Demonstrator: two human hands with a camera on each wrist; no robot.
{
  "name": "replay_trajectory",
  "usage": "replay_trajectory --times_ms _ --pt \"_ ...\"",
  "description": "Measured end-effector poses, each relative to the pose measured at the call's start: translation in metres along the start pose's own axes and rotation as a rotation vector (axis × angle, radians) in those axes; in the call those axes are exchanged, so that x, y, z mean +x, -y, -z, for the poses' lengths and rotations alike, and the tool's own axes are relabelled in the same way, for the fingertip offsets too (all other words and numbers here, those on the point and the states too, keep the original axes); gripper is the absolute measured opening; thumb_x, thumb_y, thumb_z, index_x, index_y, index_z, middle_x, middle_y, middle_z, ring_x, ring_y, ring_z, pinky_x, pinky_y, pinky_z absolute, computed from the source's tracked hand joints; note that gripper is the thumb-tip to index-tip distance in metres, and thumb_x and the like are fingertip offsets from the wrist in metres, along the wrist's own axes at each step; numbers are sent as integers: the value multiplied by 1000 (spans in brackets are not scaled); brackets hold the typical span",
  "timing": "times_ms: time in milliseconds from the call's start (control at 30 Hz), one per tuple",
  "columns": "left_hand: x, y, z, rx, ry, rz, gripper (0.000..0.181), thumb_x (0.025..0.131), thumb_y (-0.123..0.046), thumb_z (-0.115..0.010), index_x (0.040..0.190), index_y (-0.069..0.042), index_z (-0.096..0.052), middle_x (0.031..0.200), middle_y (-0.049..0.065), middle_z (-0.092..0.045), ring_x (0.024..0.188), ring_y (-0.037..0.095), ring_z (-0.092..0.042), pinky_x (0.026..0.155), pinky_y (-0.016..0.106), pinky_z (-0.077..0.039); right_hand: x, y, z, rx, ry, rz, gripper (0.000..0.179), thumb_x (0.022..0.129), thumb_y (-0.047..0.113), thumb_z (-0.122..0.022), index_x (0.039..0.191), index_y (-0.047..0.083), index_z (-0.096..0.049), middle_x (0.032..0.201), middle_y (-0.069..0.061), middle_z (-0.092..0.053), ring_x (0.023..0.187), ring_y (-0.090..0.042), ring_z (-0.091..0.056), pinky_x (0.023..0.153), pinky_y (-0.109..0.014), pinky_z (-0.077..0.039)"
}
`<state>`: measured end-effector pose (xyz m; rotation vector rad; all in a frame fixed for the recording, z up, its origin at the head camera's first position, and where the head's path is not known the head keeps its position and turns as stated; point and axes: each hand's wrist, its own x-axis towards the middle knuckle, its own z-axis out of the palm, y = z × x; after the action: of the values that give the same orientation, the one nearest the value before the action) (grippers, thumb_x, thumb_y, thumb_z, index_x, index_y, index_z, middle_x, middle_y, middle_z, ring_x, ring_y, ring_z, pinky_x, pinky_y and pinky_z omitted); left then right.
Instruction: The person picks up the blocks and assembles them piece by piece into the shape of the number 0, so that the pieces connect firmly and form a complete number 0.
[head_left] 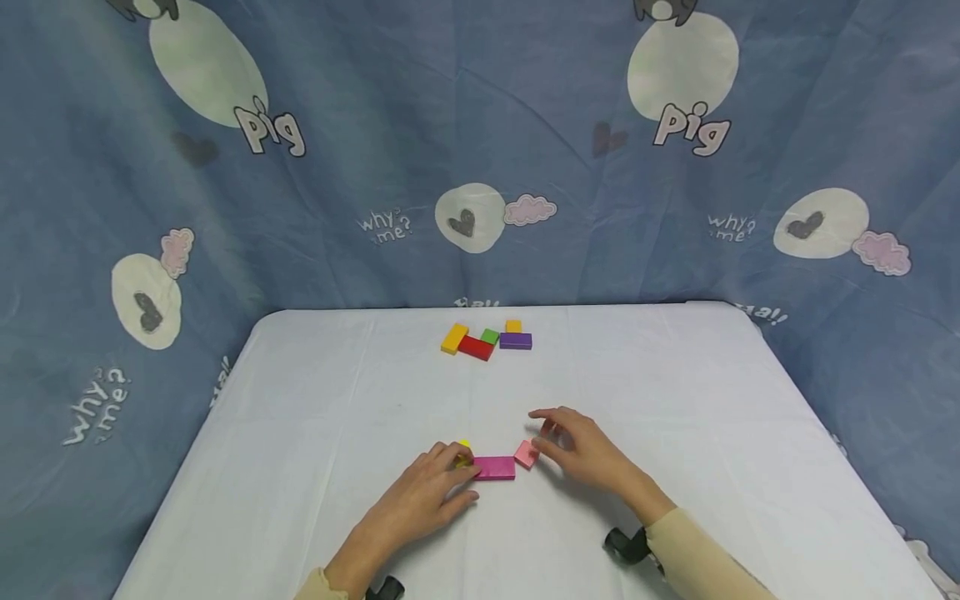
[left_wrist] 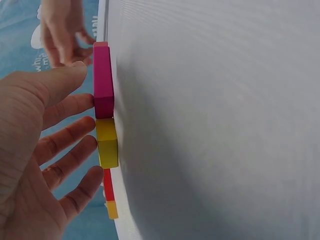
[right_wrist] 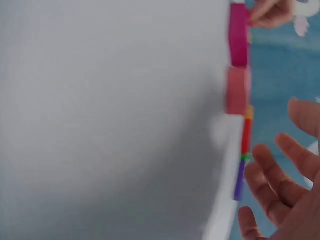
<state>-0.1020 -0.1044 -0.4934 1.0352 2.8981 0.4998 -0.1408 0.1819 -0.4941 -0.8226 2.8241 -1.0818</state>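
Lying at the left hand [head_left: 426,498]: magenta block [head_left: 495,469] by the index fingertip, yellow block [left_wrist: 107,144] by the middle and ring fingertips.
Pink block [head_left: 527,456]: just beside the right hand [head_left: 587,454], near its thumb tip.
Hands' pose: both reaching inward over the worktop [head_left: 675,375], backs upward.
Left fingers: spread, touching blocks, gripping nothing.
Right fingers: parted, loosely bent, holding nothing.
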Motion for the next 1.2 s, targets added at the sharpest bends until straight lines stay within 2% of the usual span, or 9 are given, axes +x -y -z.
replay_trajectory --times_ms 67,133,267,400,567,800,1033,1200 --pt "1 -1 0 -3 11 3 39 90 -38 -70 120 -14 -71 119 -1 -56 106 15 -51 83 31 -48 -4 4 6 -53 -40 -3 44 91 28 -71 131 14 -61 108 1 -62 98 -17 -57 85 -40 -47" --pt "1 -1 1 1 21 3 40 91 -40 -68 121 -14 -71 120 -1 -56 105 15 -50 83 31 -48 -10 9 10 -154 -53 33 45 90 31 -71 131 17 -61 114 -1 -61 103 -19 -57 87 -43 -46" --pt "2 -1 2 9 24 -13 40 93 -43 -64 122 -15 -71 120 -2 -56 105 14 -50 83 31 -48 -26 20 3 -346 -10 174 47 91 39 -68 134 20 -60 122 -2 -57 109 -19 -55 85 -43 -47" --pt "1 -1 3 8 7 -33 41 95 -44 -62 122 -15 -71 120 -2 -56 106 14 -51 83 33 -48 -40 30 -10 -446 43 254 54 94 46 -62 140 20 -54 137 -7 -51 119 -24 -50 86 -44 -47" --pt "1 0 3 1 -13 -35 40 95 -43 -63 121 -14 -71 120 -2 -57 106 15 -52 84 33 -48 -46 39 -19 -484 71 228 60 95 49 -58 146 20 -47 151 -8 -40 128 -27 -44 90 -47 -45" --pt "1 -1 0 -15 6 -18 38 95 -43 -63 120 -15 -72 121 -2 -57 107 15 -51 84 33 -48 -50 42 -24 -503 119 177 63 96 51 -55 148 17 -44 153 -8 -37 125 -24 -45 88 -44 -45" --pt "1 0 -1 -12 -20 -24 37 94 -41 -65 118 -14 -73 119 -2 -57 106 15 -52 83 33 -48 -51 40 -25 -495 121 180 63 96 50 -55 149 18 -42 153 -7 -36 125 -21 -45 85 -41 -45" --pt "0 -1 -1 -16 -20 -22 36 93 -39 -66 118 -14 -73 118 -1 -58 105 16 -52 83 33 -48 -50 39 -26 -497 98 214 62 94 46 -59 147 17 -44 151 -8 -39 128 -24 -43 87 -43 -45"
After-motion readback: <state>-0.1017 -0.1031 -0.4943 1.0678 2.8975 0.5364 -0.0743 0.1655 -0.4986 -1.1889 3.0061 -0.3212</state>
